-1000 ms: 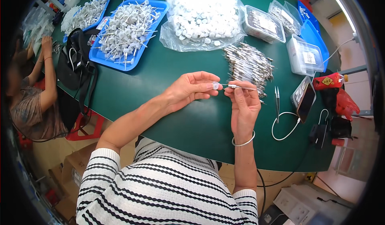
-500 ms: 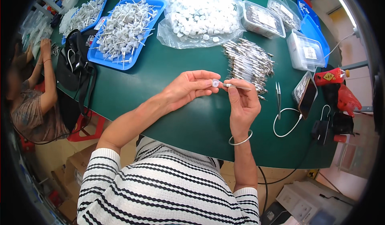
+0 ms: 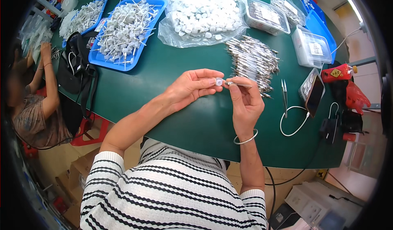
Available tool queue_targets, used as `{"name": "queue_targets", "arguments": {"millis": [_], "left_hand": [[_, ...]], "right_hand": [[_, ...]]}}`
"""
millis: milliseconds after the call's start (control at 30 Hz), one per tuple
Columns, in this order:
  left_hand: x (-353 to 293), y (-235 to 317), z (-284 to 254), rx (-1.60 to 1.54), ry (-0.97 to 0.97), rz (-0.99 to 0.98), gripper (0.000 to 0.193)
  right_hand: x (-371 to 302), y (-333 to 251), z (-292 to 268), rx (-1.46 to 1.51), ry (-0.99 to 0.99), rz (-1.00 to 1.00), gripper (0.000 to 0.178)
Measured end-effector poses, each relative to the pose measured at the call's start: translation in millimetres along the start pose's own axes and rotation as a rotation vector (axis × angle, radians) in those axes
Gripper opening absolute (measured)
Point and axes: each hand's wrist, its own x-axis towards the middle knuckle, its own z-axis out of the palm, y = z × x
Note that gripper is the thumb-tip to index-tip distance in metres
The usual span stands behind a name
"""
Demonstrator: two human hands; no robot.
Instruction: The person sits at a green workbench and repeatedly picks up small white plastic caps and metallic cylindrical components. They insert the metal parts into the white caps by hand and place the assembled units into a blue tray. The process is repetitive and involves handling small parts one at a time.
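Between thumb and fingers, my left hand [image 3: 194,87] pinches a small whitish plastic cap [image 3: 219,81]. My right hand [image 3: 247,101] is closed on a thin metal rod [image 3: 237,84], its tip pointing left at the cap. The tip meets or nearly meets the cap; I cannot tell which. Just beyond my right hand lies a heap of similar metal rods [image 3: 254,62]. A clear bag [image 3: 176,39] full of white caps [image 3: 206,21] rests farther back in the middle.
Blue trays of capped rods [image 3: 93,58] stand at the left, beside a black bag [image 3: 75,72]. Lidded plastic boxes [image 3: 268,19], tweezers [image 3: 284,95], a phone [image 3: 314,95] and a white cable [image 3: 295,134] are on the right. Another person [image 3: 39,115] sits far left.
My right hand has shifted slightly up and left, and less of the rod shows past its fingers. My left hand keeps its pinch on the cap.
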Motion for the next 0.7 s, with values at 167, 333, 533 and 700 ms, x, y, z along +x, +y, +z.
{"name": "queue_targets", "arguments": {"millis": [167,333,533,700], "left_hand": [[0.4,-1.2,0.1,-0.003,-0.007,0.005,0.028],[0.1,-1.0,0.7,-0.001,0.01,0.009,0.027],[0.7,-1.8,-0.3,0.002,0.006,0.008,0.027],[1.2,-2.6,-0.6,-0.006,0.006,0.004,0.027]], "right_hand": [[-1.4,0.7,0.6,-0.03,0.016,0.009,0.01],[0.3,-1.6,1.6,-0.144,0.01,-0.076,0.009],[0.8,-2.6,0.5,-0.202,-0.005,-0.12,0.009],[1.3,-1.4,-0.2,-0.234,-0.005,-0.156,0.009]]}}
